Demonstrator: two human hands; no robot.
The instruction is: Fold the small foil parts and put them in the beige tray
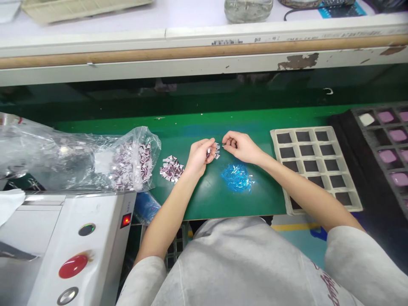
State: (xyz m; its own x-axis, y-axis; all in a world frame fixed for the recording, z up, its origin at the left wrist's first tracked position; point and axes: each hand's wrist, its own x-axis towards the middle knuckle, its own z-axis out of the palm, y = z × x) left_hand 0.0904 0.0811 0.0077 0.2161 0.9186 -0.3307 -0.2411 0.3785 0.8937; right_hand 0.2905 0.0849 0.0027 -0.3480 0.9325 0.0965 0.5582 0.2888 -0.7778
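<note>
Grey cloth of the person's shirt (242, 263) fills the bottom of the frame, with a white machine (105, 238) at lower left bearing a red button (73, 266). Just beyond, the green table (210, 202) spreads across the middle. On it, below the right hand, lies a loose heap of shiny blue bits (236, 177). Left of centre sits a pile of small pieces (172, 169), mauve and silvery, just beside the left forearm.

Both hands meet over the table at centre frame. The left hand (201, 155) has a curled grip with one small piece showing between thumb and fingers; more lie at its fingertips, though whether they are held or rest on the table I cannot tell. The right hand (239, 146) faces it with a narrow pinch, a tiny pale speck at the tips, too small to say whether it is gripped. The step in hand seems to be fingertip work on single pieces; it calls for a light, exact pinch and a steady left hand.

Further out, a clear bag (149, 157) of like pieces lies at left, a pale compartment tray (302, 144) and a black tray (347, 121) at right. Along the top runs a white shelf (191, 25).
</note>
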